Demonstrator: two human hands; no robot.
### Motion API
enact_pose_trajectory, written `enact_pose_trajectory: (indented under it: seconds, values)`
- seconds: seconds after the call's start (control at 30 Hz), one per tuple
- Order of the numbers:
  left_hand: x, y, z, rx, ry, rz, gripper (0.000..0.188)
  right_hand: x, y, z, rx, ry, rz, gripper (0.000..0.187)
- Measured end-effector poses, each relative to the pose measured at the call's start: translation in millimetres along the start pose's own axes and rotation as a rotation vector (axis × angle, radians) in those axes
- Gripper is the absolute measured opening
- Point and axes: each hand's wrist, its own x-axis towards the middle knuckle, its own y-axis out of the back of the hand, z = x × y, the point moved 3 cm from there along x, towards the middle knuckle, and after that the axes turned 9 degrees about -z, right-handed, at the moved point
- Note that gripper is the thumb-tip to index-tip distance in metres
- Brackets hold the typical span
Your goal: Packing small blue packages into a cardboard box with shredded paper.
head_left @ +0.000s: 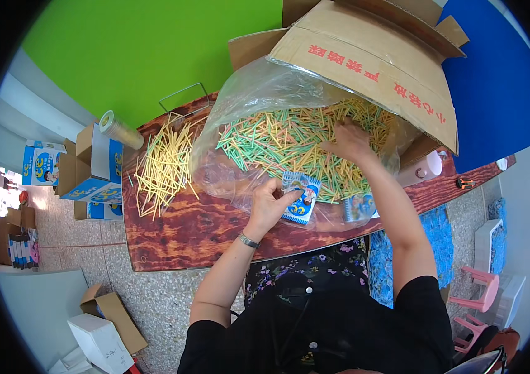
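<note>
Clear plastic sags as a bag [237, 93] in my remote view: at its near edge my left hand [266, 209] has its fingers narrowed on a blue packet [306, 202], while inside it my right hand [353, 146] stands thumb apart, its fingertips sunk among pastel sticks [277, 137], so whether they grip any I cannot tell. I judge that a hasty scoop could snap these thin sticks or, by tugging the slack bag, spill some onto the counter [184, 243] at its near edge.

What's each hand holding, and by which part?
Left hand: blue packet, by its left side, thumb on front. Right hand: among the sticks; grip unclear.
</note>
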Motion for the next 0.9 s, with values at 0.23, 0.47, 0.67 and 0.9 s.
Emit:
enact_pose_trajectory:
  seconds: [0.23,0.47,0.67,0.9]
  values:
    - [-0.7,2.1,-6.4,-0.140,-0.012,0.019,0.023,18.1,1.4,-13.8,-0.060,0.105,-0.275,0.048]
    - [1.1,1.0,-10.2,-0.098,0.003,0.021,0.024,22.5,-2.2,6.1,-0.063,0.160,-0.249,0.040]
    - [5.1,-2.5,-9.1,-0.066,-0.052,0.026,0.023,27.5,-18.0,-2.5,-0.221,0.250,-0.159,0.036]
    - [-0.1,0.5,-5.3,-0.057,-0.025,0.039,0.023,29.4,1.5,6.6,-0.372,0.287,-0.183,0.038]
